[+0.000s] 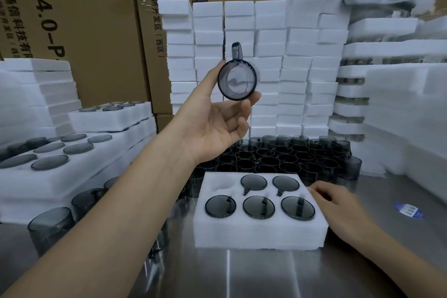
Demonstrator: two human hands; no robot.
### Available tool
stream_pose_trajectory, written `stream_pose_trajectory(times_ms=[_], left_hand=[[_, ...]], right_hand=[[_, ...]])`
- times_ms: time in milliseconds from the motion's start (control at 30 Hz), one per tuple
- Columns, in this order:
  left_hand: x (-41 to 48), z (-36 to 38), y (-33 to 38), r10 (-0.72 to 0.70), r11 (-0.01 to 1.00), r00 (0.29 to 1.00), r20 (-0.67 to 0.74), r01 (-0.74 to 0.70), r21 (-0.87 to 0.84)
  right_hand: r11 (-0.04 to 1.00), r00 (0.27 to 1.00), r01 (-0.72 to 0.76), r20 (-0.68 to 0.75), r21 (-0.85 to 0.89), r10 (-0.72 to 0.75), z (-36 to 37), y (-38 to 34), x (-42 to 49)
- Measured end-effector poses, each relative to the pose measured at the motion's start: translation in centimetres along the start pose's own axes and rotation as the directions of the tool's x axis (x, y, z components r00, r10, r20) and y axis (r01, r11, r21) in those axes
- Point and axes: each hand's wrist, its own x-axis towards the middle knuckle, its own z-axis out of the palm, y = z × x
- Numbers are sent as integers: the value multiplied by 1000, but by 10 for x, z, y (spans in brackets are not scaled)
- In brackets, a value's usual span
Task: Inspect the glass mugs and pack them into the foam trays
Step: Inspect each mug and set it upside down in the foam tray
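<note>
My left hand holds a smoky grey glass mug up at eye level, pinched between thumb and fingertips, its mouth toward me and its handle pointing up. Below, a white foam tray lies on the steel table with several mugs set upside down in its round pockets; the back-left pocket is empty. My right hand rests on the tray's right edge with its fingers lightly bent. A cluster of loose upright mugs stands behind the tray.
Filled foam trays are stacked at the left, with more mugs in front of them. Columns of foam blocks and cardboard boxes form the back wall. Foam stacks rise at the right. A blue sticker lies on the table.
</note>
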Motion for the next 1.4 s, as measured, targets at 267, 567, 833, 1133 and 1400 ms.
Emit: stream_pose_trajectory(times_ms=[267, 567, 833, 1133, 1400], left_hand=[[1, -6, 0, -31, 997, 999, -17, 30, -70], [0, -3, 0, -39, 999, 998, -54, 39, -9], [1, -5, 0, 5, 993, 997, -77, 4, 116], [-7, 1, 1, 211, 673, 977, 40, -175, 719], [-16, 3, 18, 382, 494, 922, 56, -255, 831]], right_hand=[[1000, 1000, 0, 0, -6, 0, 0, -1, 0], [1000, 1000, 4, 5, -25, -4, -1, -3, -1], [1000, 1000, 11, -16, -8, -11, 0, -5, -2], [935, 898, 349, -308, 62, -315, -3, -56, -20], [820, 779, 550, -449, 156, -437, 12, -109, -36]])
